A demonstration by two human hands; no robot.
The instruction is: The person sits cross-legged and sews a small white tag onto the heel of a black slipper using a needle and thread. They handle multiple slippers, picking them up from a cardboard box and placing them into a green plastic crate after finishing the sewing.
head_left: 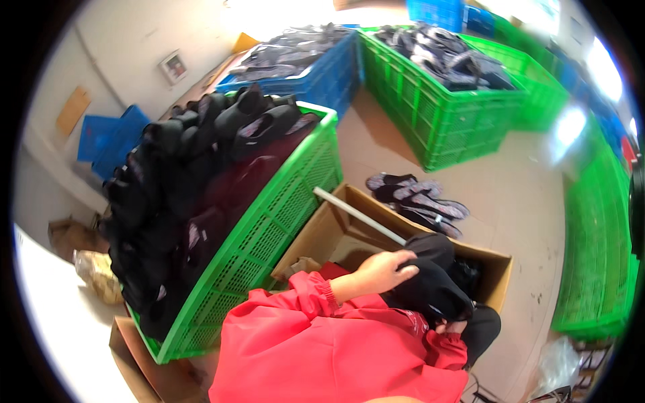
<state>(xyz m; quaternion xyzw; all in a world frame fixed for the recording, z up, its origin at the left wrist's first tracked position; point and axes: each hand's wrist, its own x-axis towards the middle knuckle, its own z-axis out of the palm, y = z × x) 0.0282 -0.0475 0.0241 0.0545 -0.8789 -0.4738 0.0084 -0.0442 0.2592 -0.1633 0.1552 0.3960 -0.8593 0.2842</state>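
Note:
Over my lap lies a soft black shoe (433, 289), partly merging with my dark trousers. My left hand (379, 272) reaches to its upper left side, fingers stretched out and thumb apart, the fingertips at the black fabric. At its lower end my right hand (451, 327) grips it with curled fingers, partly covered by it. In front of me stands an open cardboard box (494, 269) with dark items inside. A white bar (359, 215) lies across that box. Red sleeves and a red garment (322, 349) cover my arms and front.
At the left a green crate (269, 235) is heaped with black shoes (175, 168). Farther off stand a blue crate (322, 84) and a green crate (437, 114), both piled with footwear. Patterned insoles (420, 198) lie on the floor. Green crates (594, 248) line the right.

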